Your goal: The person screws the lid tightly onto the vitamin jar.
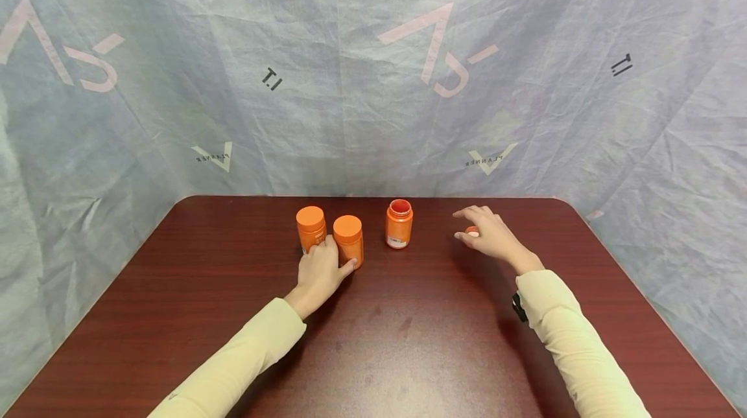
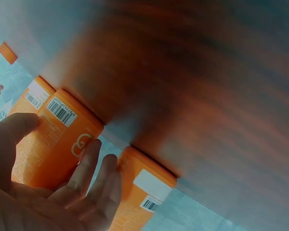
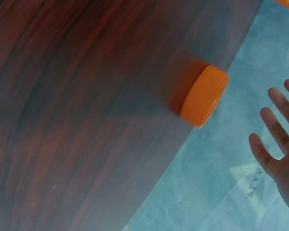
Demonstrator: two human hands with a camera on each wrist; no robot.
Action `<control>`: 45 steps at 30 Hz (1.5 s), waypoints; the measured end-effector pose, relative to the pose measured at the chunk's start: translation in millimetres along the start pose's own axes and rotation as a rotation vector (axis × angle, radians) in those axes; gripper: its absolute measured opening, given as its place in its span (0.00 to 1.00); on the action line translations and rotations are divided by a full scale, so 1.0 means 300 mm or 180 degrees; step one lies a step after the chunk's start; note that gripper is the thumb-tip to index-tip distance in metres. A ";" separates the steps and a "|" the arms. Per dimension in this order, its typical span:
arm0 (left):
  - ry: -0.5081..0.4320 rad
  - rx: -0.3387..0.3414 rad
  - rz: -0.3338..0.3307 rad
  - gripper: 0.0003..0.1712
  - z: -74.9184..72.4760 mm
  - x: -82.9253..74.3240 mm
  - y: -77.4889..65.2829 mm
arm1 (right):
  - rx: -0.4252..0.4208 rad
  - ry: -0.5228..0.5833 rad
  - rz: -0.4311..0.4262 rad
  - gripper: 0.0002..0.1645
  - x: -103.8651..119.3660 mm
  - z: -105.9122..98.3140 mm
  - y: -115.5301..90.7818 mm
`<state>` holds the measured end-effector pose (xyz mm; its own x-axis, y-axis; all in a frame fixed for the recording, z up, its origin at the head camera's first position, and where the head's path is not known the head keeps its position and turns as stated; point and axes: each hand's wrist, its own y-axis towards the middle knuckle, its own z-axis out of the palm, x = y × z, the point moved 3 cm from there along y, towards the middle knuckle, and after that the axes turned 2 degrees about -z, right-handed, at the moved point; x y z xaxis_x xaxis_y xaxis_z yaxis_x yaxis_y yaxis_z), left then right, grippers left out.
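Note:
Two capped orange bottles stand side by side left of centre in the head view. My left hand [image 1: 320, 272] has its thumb and index finger on either side of the right capped bottle [image 1: 350, 246]. Its other fingers reach into the gap by the left capped bottle [image 1: 311, 227]. An uncapped orange bottle [image 1: 399, 227] stands upright to the right, its mouth showing. Over on the right, my right hand [image 1: 490, 233] hovers with fingers spread near a loose orange lid [image 3: 204, 96]; the right wrist view shows the lid on the table, apart from the fingers.
The dark red wooden table [image 1: 397, 340] ends at a back edge just behind the bottles. A grey-blue printed cloth [image 1: 350, 81] hangs behind and along both sides. A black band [image 1: 519, 308] sits at the right wrist.

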<state>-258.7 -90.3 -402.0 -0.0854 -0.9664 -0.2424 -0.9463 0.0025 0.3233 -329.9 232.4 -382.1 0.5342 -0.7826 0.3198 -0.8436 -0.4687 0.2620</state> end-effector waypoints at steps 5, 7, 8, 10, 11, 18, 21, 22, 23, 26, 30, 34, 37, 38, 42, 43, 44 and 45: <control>-0.0018 0.0029 -0.0033 0.34 -0.006 0.004 -0.002 | 0.0046 -0.0070 0.0137 0.24 -0.035 0.003 -0.014; -0.0051 0.0053 -0.0053 0.35 -0.010 0.007 -0.003 | 0.0044 -0.0103 0.0171 0.23 -0.042 0.004 -0.018; -0.0071 0.0063 -0.0061 0.35 -0.012 0.008 -0.003 | 0.0047 -0.0127 0.0185 0.23 -0.044 0.004 -0.020; -0.0129 0.0060 -0.0066 0.36 -0.017 0.010 -0.002 | 0.0063 -0.0174 0.0207 0.23 -0.051 0.004 -0.024; -0.0157 0.0058 -0.0065 0.36 -0.022 0.011 -0.002 | 0.0073 -0.0185 0.0226 0.24 -0.054 0.005 -0.025; -0.0201 -0.0025 -0.0021 0.39 -0.065 0.000 0.003 | 0.0128 -0.0214 0.0275 0.26 -0.076 0.009 -0.035; -0.0171 -0.0093 0.0012 0.39 -0.084 -0.007 0.006 | 0.0132 -0.0243 0.0282 0.25 -0.079 0.010 -0.037; -0.0158 -0.0115 0.0025 0.40 -0.090 -0.010 0.008 | 0.0139 -0.0254 0.0288 0.25 -0.080 0.011 -0.037; -0.0140 -0.0137 0.0041 0.40 -0.096 -0.013 0.009 | 0.0147 -0.0264 0.0303 0.25 -0.082 0.012 -0.037; -0.0084 -0.0180 0.0080 0.39 -0.110 -0.023 0.015 | 0.0174 -0.0281 0.0348 0.26 -0.085 0.015 -0.038; -0.0014 -0.0221 0.0120 0.39 -0.126 -0.035 0.024 | 0.0218 -0.0341 0.0402 0.29 -0.085 0.015 -0.038; 0.0030 -0.0286 0.0193 0.38 -0.142 -0.051 0.032 | 0.0266 -0.0378 0.0449 0.32 -0.085 0.016 -0.042; 0.0054 -0.0306 0.0221 0.38 -0.151 -0.062 0.036 | 0.0283 -0.0386 0.0459 0.32 -0.086 0.018 -0.046; 0.0063 -0.0310 0.0223 0.37 -0.154 -0.066 0.038 | 0.0282 -0.0393 0.0455 0.32 -0.087 0.018 -0.047; 0.0155 -0.0337 0.0232 0.36 -0.160 -0.079 0.048 | 0.0251 -0.0425 0.0459 0.32 -0.088 0.022 -0.048; 0.0187 -0.0347 0.0239 0.36 -0.160 -0.082 0.050 | 0.0247 -0.0439 0.0452 0.32 -0.088 0.023 -0.049; 0.0216 -0.0357 0.0244 0.36 -0.160 -0.085 0.054 | 0.0245 -0.0457 0.0456 0.32 -0.090 0.024 -0.048; 0.0244 -0.0368 0.0253 0.36 -0.160 -0.088 0.057 | 0.0245 -0.0474 0.0462 0.32 -0.091 0.025 -0.048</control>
<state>-257.6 -77.2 -346.1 -0.1302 -0.9812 -0.1426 -0.8949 0.0544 0.4429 -332.8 257.5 -401.5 0.3974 -0.8934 0.2096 -0.9159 -0.3720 0.1509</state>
